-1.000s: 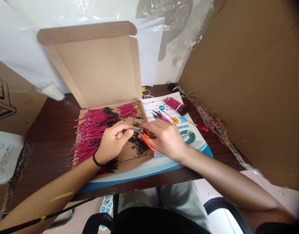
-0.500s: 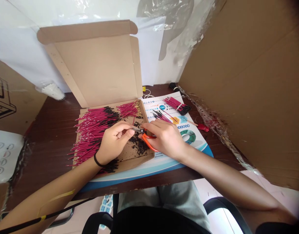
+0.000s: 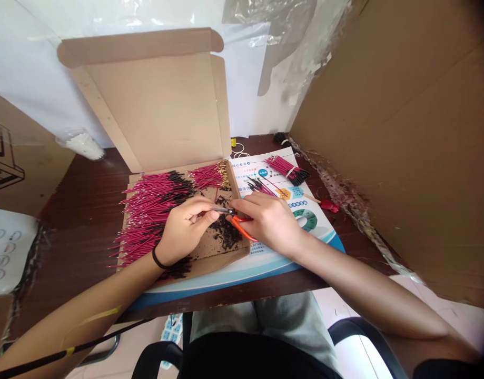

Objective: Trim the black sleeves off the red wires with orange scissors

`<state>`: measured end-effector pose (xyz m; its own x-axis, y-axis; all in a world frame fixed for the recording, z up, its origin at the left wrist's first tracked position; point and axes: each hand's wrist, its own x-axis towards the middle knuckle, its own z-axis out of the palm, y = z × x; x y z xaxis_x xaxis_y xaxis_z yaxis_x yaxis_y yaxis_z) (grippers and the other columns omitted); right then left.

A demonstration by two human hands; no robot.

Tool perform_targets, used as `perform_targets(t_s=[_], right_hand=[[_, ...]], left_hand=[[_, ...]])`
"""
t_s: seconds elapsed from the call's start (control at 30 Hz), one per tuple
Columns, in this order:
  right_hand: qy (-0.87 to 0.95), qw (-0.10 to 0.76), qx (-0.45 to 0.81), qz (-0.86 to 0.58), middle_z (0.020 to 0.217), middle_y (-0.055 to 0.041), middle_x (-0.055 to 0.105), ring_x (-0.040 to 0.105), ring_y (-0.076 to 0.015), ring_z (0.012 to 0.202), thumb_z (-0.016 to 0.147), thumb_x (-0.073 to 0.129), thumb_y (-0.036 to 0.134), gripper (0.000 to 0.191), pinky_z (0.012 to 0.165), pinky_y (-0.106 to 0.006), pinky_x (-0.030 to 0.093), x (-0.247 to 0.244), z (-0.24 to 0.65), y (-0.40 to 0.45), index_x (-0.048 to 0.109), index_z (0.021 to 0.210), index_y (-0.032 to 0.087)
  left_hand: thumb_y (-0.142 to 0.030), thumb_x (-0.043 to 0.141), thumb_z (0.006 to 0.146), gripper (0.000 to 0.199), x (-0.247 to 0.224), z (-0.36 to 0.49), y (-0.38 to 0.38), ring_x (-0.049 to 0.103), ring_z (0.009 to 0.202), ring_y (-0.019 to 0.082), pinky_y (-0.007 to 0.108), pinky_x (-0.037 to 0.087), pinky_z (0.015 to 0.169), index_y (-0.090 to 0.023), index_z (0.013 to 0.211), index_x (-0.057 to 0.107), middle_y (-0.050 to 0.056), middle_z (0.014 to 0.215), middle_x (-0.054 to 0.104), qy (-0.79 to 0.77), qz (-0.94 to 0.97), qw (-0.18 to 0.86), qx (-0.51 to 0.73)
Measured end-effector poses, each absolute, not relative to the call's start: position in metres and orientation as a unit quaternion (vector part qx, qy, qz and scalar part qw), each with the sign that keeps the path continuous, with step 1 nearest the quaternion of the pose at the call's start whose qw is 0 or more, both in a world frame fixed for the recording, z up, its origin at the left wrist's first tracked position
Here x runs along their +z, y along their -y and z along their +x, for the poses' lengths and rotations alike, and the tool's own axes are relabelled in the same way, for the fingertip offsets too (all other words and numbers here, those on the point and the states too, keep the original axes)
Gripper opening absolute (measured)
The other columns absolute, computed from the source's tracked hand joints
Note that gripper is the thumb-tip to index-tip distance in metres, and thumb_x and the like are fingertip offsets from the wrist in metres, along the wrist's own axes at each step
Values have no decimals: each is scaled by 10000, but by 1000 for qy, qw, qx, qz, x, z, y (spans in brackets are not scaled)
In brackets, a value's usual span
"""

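Note:
My right hand point(image 3: 271, 218) is closed around the orange-handled scissors point(image 3: 244, 229), whose metal blades point left to my left fingertips. Thumb and fingers of my left hand point(image 3: 188, 226) are pinched at the blades, probably on a thin wire that is too small to make out. Both hands are above the open cardboard box point(image 3: 210, 258). Inside the box, a large pile of magenta wires with black ends point(image 3: 150, 205) fills the left side. A smaller magenta bunch with gold tips point(image 3: 208, 176) lies at the back, and black scraps point(image 3: 226, 231) are scattered at the right.
A printed sheet point(image 3: 324, 237) lies under the box, bearing a banded wire bundle point(image 3: 287, 169) and loose wires point(image 3: 261, 186). A red object point(image 3: 328, 206) is at its right edge. A bag of white pieces point(image 3: 85, 146) stands left. Tall cardboard point(image 3: 399, 137) bounds the right.
The orange handles of the scissors have drawn closer together in my right hand. My left hand has hardly moved.

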<state>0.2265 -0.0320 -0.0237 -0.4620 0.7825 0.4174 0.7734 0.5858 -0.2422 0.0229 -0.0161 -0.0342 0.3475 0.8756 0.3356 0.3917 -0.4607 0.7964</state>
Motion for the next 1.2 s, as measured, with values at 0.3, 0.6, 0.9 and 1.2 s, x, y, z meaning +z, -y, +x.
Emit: perform_targets(t_s=[0.3, 0.6, 0.9, 1.2], right_hand=[[833, 263, 18, -487, 756, -34, 671, 587, -146, 685, 876, 536, 305, 202, 565, -259, 354, -25, 222, 35, 685, 934, 181], [833, 274, 30, -480, 778, -35, 687, 606, -150, 718, 872, 520, 312, 223, 578, -257, 374, -22, 221, 35, 691, 947, 190], [854, 250, 13, -457, 757, -23, 648, 572, -152, 724, 874, 533, 278, 177, 576, -272, 331, -22, 226, 34, 676, 937, 193], [843, 255, 10, -473, 783, -41, 677, 585, -158, 729, 884, 522, 286, 196, 589, -268, 349, -24, 224, 36, 671, 952, 179]], left_hand=[[-268, 592, 841, 158, -34, 23, 14, 617, 765, 141, 241, 474, 640, -173, 829, 716, 44, 806, 686, -424, 749, 326, 391], [-293, 598, 837, 169, -31, 25, 15, 613, 752, 145, 253, 485, 667, -168, 815, 710, 49, 791, 689, -421, 740, 343, 398], [-298, 595, 841, 171, -31, 24, 17, 607, 743, 142, 247, 483, 661, -173, 816, 709, 47, 787, 682, -421, 744, 341, 391], [-297, 587, 840, 191, -31, 24, 17, 633, 771, 151, 251, 496, 667, -175, 801, 728, 53, 811, 703, -434, 742, 336, 384]])
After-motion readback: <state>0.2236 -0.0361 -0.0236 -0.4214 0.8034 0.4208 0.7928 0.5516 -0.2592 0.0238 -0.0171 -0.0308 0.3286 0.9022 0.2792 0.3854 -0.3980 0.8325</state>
